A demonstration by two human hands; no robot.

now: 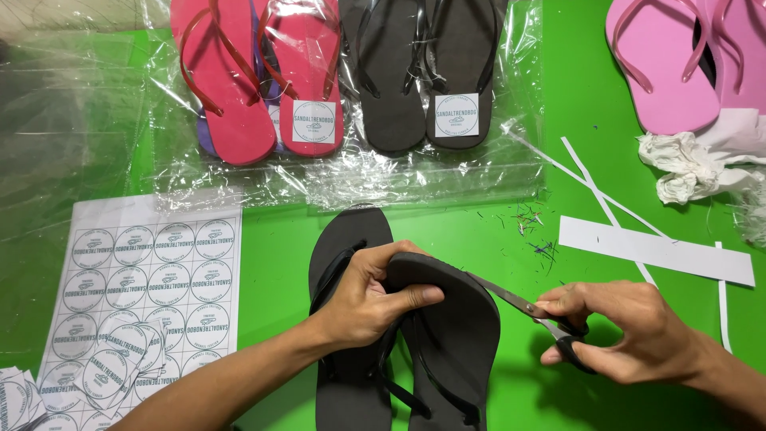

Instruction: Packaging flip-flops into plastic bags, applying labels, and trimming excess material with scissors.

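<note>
Scissors (527, 307) sit pinched in the right hand (630, 331) while the left hand (371, 295) grips and tips up the dark flip-flop (455, 335), so the blades reach its edge.

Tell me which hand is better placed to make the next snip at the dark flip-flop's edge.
Right. The right hand holds the scissors, blades at the dark flip-flop edge. The left hand grips and steadies that flip-flop.

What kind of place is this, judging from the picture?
Probably a small sandal packing or finishing workbench: bagged flip-flop pairs with round labels, a sheet of round stickers, and a right hand trimming a black flip-flop with scissors.
</note>
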